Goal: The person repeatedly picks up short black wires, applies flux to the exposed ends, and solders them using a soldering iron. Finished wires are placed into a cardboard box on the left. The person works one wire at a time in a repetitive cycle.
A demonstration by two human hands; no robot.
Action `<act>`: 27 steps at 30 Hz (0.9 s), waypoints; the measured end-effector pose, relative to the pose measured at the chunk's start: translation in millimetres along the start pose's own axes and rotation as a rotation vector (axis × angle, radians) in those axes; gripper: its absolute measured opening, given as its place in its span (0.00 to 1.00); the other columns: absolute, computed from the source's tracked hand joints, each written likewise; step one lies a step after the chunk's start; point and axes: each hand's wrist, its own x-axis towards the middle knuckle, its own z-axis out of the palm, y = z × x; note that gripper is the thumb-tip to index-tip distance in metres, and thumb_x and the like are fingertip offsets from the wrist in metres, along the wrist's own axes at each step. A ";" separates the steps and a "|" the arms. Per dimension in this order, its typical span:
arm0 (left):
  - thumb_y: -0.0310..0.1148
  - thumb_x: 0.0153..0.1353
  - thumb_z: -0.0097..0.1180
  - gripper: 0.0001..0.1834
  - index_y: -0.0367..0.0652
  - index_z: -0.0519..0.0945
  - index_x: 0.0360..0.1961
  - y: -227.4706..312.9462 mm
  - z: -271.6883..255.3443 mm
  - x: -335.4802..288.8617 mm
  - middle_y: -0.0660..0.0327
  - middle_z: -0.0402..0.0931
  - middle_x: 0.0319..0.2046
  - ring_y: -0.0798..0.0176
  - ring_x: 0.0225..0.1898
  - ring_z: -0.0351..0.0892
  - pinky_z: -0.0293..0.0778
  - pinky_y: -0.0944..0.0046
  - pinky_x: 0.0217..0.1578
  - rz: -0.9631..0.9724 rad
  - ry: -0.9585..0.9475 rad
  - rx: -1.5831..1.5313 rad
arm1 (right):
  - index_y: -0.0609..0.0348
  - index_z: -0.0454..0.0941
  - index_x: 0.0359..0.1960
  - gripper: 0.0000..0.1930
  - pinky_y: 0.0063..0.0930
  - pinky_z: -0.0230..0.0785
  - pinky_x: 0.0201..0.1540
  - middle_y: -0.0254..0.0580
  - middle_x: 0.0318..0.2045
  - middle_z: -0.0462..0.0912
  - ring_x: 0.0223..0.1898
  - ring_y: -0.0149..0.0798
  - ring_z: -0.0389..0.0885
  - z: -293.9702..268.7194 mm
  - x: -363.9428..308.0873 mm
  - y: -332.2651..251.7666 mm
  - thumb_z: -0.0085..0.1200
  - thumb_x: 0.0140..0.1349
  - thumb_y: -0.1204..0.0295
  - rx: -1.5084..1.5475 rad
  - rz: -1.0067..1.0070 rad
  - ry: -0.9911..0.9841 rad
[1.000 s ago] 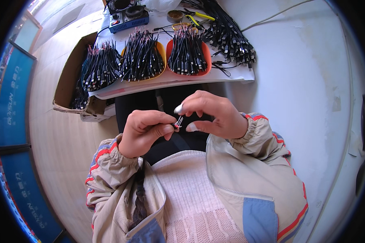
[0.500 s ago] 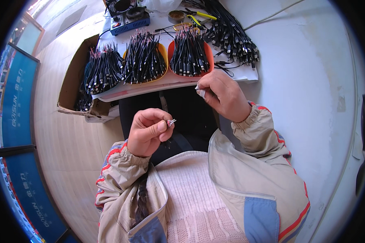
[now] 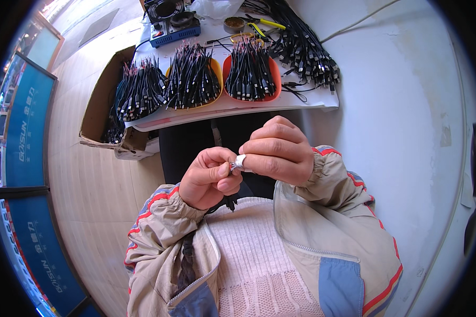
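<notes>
My left hand (image 3: 209,179) is closed in a pinch around black cables, with pale bare wire ends (image 3: 233,166) sticking out past the thumb and forefinger. Black cable plugs (image 3: 230,202) dangle below that hand. Meeting it from the right, my right hand (image 3: 277,150) has its fingers curled and closed on the wire ends. A white wrap (image 3: 240,160), which looks like tape, is around one of its fingers. The fingertips partly hide the wires, so how many there are cannot be made out.
Black cables fill a yellow bowl (image 3: 217,79), a red bowl (image 3: 274,71) and a cardboard box (image 3: 92,119). More cables (image 3: 307,53) lie at the table's far right. Behind stand a blue device (image 3: 174,33), a small round tin (image 3: 234,24) and yellow-handled pliers (image 3: 269,24).
My right hand has come down and left from near the red bowl to the wire ends. My left hand has shifted right, bringing the two together.
</notes>
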 end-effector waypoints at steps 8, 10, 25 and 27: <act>0.22 0.53 0.59 0.05 0.35 0.80 0.33 31.0 18.5 5.0 0.57 0.77 0.24 0.63 0.19 0.74 0.67 0.67 0.20 0.566 -0.071 1.771 | 0.63 0.76 0.35 0.04 0.25 0.67 0.35 0.38 0.29 0.76 0.30 0.33 0.73 -6.4 -11.7 -9.4 0.55 0.58 0.79 0.774 0.774 -0.245; 0.21 0.50 0.59 0.07 0.36 0.80 0.32 33.9 20.4 9.2 0.57 0.76 0.23 0.61 0.19 0.75 0.68 0.66 0.19 0.761 -0.214 2.083 | 0.64 0.76 0.37 0.04 0.22 0.67 0.36 0.36 0.30 0.76 0.31 0.28 0.73 -2.3 -14.2 -7.7 0.54 0.61 0.77 1.429 1.221 -0.147; 0.24 0.60 0.59 0.08 0.28 0.79 0.35 7.2 4.6 0.4 0.56 0.76 0.25 0.68 0.23 0.71 0.66 0.70 0.23 0.231 0.109 0.371 | 0.61 0.79 0.36 0.10 0.27 0.69 0.34 0.41 0.34 0.77 0.34 0.37 0.76 -6.1 3.1 -3.3 0.63 0.52 0.81 0.428 0.345 -0.035; 0.26 0.61 0.58 0.09 0.28 0.78 0.36 4.6 4.9 0.5 0.57 0.74 0.24 0.70 0.22 0.68 0.63 0.70 0.23 0.107 0.042 0.198 | 0.61 0.79 0.35 0.09 0.28 0.69 0.34 0.41 0.34 0.77 0.34 0.38 0.76 -6.1 5.1 1.4 0.63 0.52 0.81 0.503 0.345 -0.010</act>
